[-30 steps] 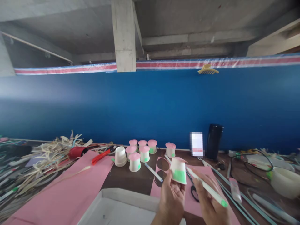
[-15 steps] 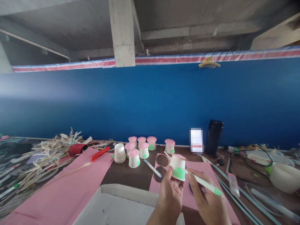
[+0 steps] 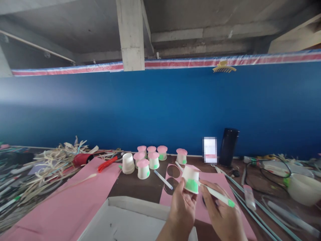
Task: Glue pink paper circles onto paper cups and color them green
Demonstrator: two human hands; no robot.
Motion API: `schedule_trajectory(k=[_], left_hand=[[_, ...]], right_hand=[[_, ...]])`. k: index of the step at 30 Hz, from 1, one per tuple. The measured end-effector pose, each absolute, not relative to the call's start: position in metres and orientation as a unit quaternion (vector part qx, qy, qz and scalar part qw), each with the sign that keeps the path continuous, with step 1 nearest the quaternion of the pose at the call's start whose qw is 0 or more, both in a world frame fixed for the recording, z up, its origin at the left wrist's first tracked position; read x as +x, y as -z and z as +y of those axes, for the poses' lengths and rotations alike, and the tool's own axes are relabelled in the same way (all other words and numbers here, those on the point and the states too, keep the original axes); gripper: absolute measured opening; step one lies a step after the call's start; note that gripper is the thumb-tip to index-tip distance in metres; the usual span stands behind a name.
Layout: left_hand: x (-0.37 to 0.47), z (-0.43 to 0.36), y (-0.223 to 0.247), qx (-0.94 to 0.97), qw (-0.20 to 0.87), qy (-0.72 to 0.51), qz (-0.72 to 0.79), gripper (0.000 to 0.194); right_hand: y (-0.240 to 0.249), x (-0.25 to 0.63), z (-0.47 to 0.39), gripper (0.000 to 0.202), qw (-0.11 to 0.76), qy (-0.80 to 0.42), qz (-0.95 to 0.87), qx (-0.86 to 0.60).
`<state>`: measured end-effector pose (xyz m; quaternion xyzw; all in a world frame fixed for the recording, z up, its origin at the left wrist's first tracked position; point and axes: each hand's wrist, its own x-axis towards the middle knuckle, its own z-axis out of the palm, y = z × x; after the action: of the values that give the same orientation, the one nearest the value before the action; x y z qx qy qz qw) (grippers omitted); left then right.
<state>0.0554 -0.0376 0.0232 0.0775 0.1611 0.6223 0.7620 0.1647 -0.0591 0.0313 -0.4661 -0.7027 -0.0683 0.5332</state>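
Observation:
My left hand (image 3: 184,204) grips a white paper cup (image 3: 191,174), turned bottom up, with a green patch coloured low on its side. In my right hand (image 3: 223,211) is a white marker with a green end (image 3: 217,194); its tip meets the cup's right side beside the patch. Behind the hands stand several upturned paper cups with pink paper tops (image 3: 143,171), some bearing green spots. To their left is a plain stack of white cups (image 3: 128,164). A second marker (image 3: 163,179) lies on the dark table between the cups and my left hand.
Pink paper with round cut-outs (image 3: 227,184) lies under my hands. At the front is a white box tray (image 3: 135,204). Left are a pink sheet (image 3: 60,204), a red cutter (image 3: 107,164) and a heap of strips. A black cylinder (image 3: 229,147) stands at back right.
The cup and the marker have shifted very slightly to the right. Both hands keep the same hold, and the things on the table stay in place.

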Motion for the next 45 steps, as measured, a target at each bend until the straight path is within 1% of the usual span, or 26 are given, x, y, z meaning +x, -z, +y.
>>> schedule_trajectory(k=[15,21,27,38,45], left_hand=[[0.0555,-0.0363,-0.0225,0.069,0.750,-0.628,0.197,0.031],[0.0555,-0.0390,-0.0227,0.103,0.753,-0.626,0.174,0.030],[0.0565,-0.0373,-0.0198,0.102,0.753,-0.624,0.181,0.031],[0.0564,-0.0389,-0.0214,0.118,0.752,-0.623,0.178,0.026],[0.0557,-0.0421,-0.0249,0.135,0.758,-0.616,0.167,0.034]], right_hand=[[-0.0312,0.1632,-0.0592,0.020,0.530,0.064,-0.700,-0.474],[-0.0315,0.1626,-0.0596,0.020,0.531,0.055,-0.702,-0.471],[-0.0305,0.1632,-0.0592,0.021,0.527,0.053,-0.703,-0.474],[-0.0334,0.1607,-0.0607,0.022,0.529,0.059,-0.702,-0.472],[-0.0333,0.1598,-0.0611,0.021,0.526,0.067,-0.705,-0.470]])
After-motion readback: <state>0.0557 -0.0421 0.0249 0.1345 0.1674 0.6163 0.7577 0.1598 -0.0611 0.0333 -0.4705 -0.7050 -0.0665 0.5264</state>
